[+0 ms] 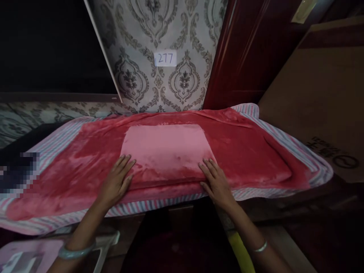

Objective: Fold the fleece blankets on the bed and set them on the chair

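A red plush blanket (241, 151) is spread over a striped cloth (54, 142), whose pink, white and blue-grey border shows around it. In the middle lies a paler pink rectangular patch (166, 142); I cannot tell whether it is a separate piece or a folded, brushed part of the blanket. My left hand (115, 185) rests flat at the patch's near left corner, fingers stretched out. At the near right corner my right hand (217, 182) lies flat too, fingers slightly spread. Below the hands, a fold runs along the blanket's near edge.
A dark television screen (54, 45) stands at the back left before patterned wallpaper (127, 34). A paper label (165, 58) reads 277. On the right are a dark red door (241, 49) and a large cardboard box (321, 91). A pink stool-like surface (42, 248) is at lower left.
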`<state>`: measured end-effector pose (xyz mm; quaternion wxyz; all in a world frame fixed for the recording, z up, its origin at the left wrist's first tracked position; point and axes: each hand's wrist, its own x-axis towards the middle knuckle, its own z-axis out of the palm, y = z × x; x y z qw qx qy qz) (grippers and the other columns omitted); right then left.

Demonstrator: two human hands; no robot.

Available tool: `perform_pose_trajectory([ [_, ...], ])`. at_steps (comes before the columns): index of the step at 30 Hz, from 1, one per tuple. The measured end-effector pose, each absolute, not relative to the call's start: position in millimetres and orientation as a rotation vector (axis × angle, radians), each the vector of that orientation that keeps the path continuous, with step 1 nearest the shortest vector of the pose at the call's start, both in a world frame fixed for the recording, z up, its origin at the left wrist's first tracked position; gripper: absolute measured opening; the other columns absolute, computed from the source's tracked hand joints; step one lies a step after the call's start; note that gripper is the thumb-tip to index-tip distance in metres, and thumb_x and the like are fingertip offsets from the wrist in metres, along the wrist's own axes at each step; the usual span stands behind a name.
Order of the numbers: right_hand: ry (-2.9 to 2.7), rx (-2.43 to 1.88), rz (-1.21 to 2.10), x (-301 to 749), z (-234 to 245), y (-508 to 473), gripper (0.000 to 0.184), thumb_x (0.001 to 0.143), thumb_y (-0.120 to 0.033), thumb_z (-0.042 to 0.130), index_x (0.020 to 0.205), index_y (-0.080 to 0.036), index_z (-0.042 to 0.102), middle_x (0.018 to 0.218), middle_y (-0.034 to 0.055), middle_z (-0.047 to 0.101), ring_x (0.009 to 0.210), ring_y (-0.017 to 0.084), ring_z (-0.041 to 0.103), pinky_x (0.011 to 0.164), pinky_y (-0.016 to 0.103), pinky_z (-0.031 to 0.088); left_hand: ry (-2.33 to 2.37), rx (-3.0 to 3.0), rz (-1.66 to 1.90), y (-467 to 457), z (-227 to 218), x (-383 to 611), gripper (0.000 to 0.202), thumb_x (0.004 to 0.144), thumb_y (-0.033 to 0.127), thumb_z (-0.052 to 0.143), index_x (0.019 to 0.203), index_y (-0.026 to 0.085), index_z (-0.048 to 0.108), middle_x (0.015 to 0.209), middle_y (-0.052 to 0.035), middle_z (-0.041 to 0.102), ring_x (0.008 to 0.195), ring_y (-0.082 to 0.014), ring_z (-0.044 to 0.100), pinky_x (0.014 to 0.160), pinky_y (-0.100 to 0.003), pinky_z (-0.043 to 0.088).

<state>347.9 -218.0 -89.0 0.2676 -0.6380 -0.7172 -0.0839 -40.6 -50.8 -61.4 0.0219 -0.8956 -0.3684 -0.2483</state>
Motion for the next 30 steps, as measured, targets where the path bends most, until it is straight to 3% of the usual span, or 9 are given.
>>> perform_pose_trajectory([
  [6,-1.846,-1.625,-0.172,348,-97,-215,0.063,0.099,-0.03,0.047,0.159,-0.029,0.027,0.161,0.009,0.035,0.151,0.028,0.025,0.117,0.054,0.032,-1.113,-2.79,-0.755,-77,-64,-60,0.075,0.092,0.05,0.054,0.159,0.035,0.022,0.168,-0.0049,0.021,0.148,-0.0295,0.035,0.116,-0.047,0.041],
  [14,-1.743,-1.617,-0.2,354,-97,-215,0.064,0.096,-0.028,0.049,0.157,-0.029,0.03,0.159,0.0114,0.036,0.144,0.031,0.036,0.114,0.058,0.036,-1.273,-2.754,-0.729,-87,-66,-64,0.07,0.095,0.041,0.051,0.159,0.038,0.021,0.169,-0.0039,0.018,0.142,-0.0288,0.045,0.106,-0.043,0.051],
  [18,-1.768,-1.59,-0.271,360,-103,-218,0.06,0.099,-0.03,0.048,0.156,-0.03,0.032,0.157,0.0105,0.04,0.141,0.03,0.041,0.111,0.055,0.038,-1.297,-2.713,-0.745,-96,-68,-62,0.07,0.096,0.035,0.051,0.159,0.036,0.021,0.168,-0.0064,0.019,0.143,-0.028,0.043,0.11,-0.043,0.048],
  [24,-1.812,-1.541,-0.501,360,-102,-217,0.063,0.098,-0.036,0.046,0.158,-0.03,0.029,0.154,0.0104,0.045,0.146,0.038,0.032,0.109,0.064,0.036,-1.432,-2.761,-0.678,-104,-66,-65,0.084,0.085,0.007,0.047,0.16,0.036,0.022,0.169,-0.0052,0.014,0.146,-0.0254,0.04,0.114,-0.042,0.045],
  [27,-1.806,-1.548,-0.542,343,-89,-214,0.068,0.097,-0.041,0.045,0.16,-0.029,0.024,0.16,0.0112,0.035,0.148,0.042,0.027,0.109,0.069,0.033,-1.461,-2.767,-0.726,-107,-66,-64,0.088,0.079,0.003,0.047,0.158,0.035,0.027,0.168,-0.0053,0.018,0.146,-0.0251,0.039,0.115,-0.043,0.044],
  [30,-1.884,-1.421,-0.528,312,-75,-198,0.072,0.096,-0.041,0.045,0.162,-0.026,0.019,0.161,0.0124,0.035,0.146,0.041,0.031,0.11,0.066,0.034,-1.493,-2.76,-0.841,-109,-64,-58,0.082,0.079,0.003,0.046,0.154,0.033,0.037,0.166,-0.0052,0.027,0.147,-0.0228,0.038,0.117,-0.043,0.042],
])
